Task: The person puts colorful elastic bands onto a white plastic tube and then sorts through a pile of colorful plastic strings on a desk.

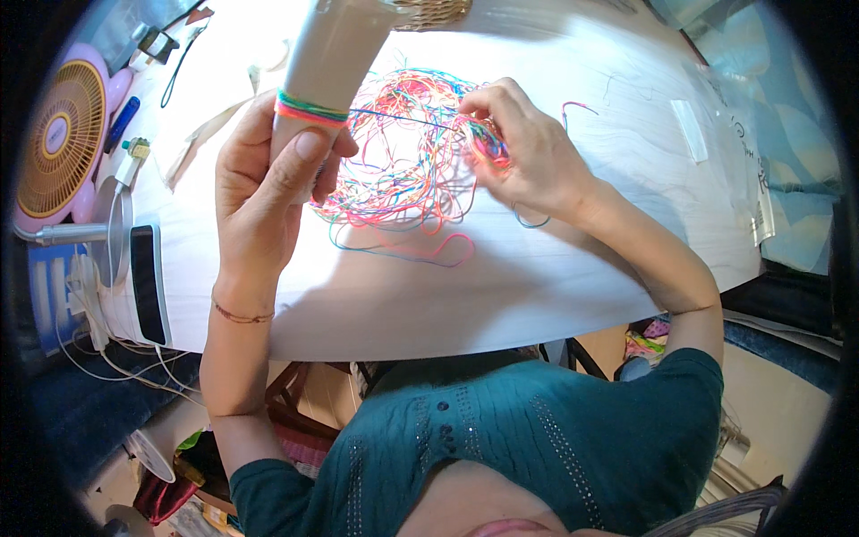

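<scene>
My left hand (pixel 268 168) grips a white tube-like holder (pixel 335 60), held upright above the table. Multicoloured thread (pixel 312 111) is wound around it in a narrow band just above my thumb. From that band a dark blue strand runs across to my right hand (pixel 530 148), whose fingers are closed around a bunch of multicoloured thread (pixel 488 142). Between and below both hands, a large loose tangle of thin multicoloured thread (pixel 402 194) lies in a rough ring on the white table (pixel 416 322). A pink and blue loop trails from its near side.
At the left stand a pink fan (pixel 60 137), a blue pen-like object (pixel 122 124), small bottles and a phone (pixel 149 285) with cables. A wicker basket (pixel 433 13) is at the far edge. Clear plastic packaging (pixel 755 161) and a short thread (pixel 567 111) lie to the right.
</scene>
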The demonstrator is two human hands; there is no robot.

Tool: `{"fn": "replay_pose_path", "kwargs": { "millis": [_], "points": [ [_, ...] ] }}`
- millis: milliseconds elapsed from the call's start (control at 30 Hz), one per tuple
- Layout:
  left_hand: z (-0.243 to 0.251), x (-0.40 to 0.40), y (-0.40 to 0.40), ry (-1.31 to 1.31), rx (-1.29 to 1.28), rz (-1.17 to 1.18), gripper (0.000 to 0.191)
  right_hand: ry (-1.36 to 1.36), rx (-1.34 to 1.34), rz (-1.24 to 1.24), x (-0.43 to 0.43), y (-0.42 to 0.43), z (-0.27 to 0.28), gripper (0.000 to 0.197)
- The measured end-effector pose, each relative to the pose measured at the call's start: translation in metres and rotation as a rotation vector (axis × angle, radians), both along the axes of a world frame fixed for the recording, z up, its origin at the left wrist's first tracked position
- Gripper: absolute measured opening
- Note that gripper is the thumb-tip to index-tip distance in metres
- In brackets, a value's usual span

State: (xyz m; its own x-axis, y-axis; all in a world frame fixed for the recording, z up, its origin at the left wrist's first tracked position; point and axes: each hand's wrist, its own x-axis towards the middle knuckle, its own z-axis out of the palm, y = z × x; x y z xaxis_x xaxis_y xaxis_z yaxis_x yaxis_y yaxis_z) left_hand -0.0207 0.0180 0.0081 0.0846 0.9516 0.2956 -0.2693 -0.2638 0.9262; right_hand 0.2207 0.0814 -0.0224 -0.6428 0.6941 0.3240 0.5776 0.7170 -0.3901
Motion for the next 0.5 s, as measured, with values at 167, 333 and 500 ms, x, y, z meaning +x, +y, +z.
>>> {"fn": "replay_pose_path", "kwargs": {
  "millis": [167,333,500],
  "points": [
    [-0.008,-0.008,0.004,-0.025,-0.016,0.007,0.026,0.382,-0.821,0.032,0.02,0.018,-0.004,0.014],
    [-0.007,-0.009,0.008,-0.092,0.024,0.112,0.021,0.67,-1.116,0.226,0.037,0.04,0.004,0.031],
    [-0.006,-0.012,0.011,-0.097,0.079,0.114,0.031,0.773,-1.377,0.238,0.043,0.044,0.009,0.038]
  ]
}}
